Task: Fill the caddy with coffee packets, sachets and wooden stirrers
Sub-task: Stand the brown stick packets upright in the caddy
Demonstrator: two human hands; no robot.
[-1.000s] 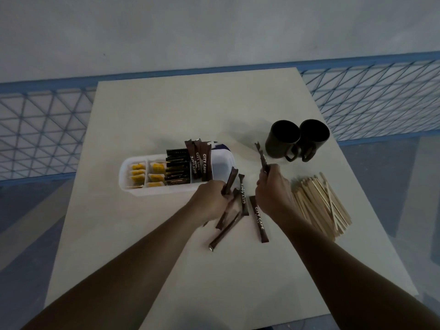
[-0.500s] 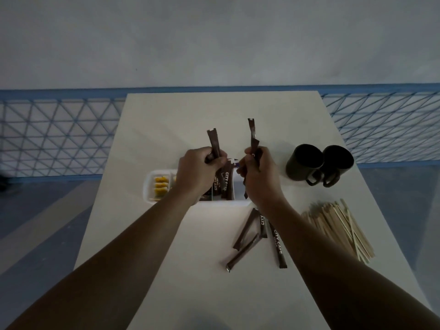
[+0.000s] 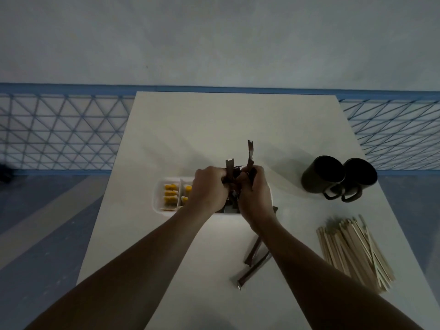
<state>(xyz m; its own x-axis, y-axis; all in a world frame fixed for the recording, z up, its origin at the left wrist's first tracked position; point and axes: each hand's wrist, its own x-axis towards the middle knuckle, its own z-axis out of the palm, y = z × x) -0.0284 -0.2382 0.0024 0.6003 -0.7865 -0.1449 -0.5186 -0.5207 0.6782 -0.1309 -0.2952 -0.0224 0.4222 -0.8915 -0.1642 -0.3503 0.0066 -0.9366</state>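
While both grips work together over the middle of the caddy, the items stand as follows.

- Left grip (image 3: 209,186): fingers curled round a brown coffee packet (image 3: 229,166), whose top end shows above the knuckles.
- Right grip (image 3: 256,194): fingers curled round a second packet (image 3: 250,153), taller and kinked near the top. The two grips touch or nearly touch.
- Caddy (image 3: 158,198): white, on the tabletop (image 3: 214,127), directly under both grips. Its left compartments hold yellow sachets (image 3: 171,194). Dark packets show in the gap between the grips, but their number is hidden. The right end is covered by the right grip.
- Loose packets (image 3: 252,253): at least two lie flat on the tabletop beside the right forearm. Others may lie beneath the arm.
- Wooden stirrers (image 3: 352,251): one heap on the tabletop, well apart from the caddy on the right. None are seen in the caddy.
- Two dark mugs (image 3: 322,177): side by side and touching, beyond the stirrers.

Status, as judged: the sachets look loaded and the coffee packets are partly loaded, with two in the grips and the loose ones left to do. The stirrers are not yet begun, so the task is roughly at its midpoint.
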